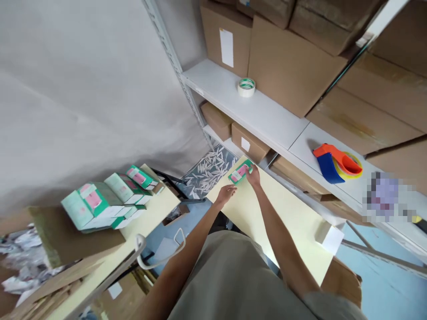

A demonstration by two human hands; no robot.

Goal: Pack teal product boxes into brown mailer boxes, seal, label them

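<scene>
A small green and white box point(240, 171) with a pink label lies at the far end of the cream table point(287, 222). My right hand point(254, 175) grips its right end, the thumb on the near side and the other fingers partly hidden. Just short of the box's near edge is my left hand point(227, 194), fingers loosely stretched to the right with nothing visible in them.
Similar green boxes point(93, 204) are stacked on a second table at left. A tape roll point(246, 88) and an orange tape dispenser point(338, 160) sit on the shelf point(267, 113). A white box point(329, 238) stands at the table's right end. White strips point(211, 171) litter the floor.
</scene>
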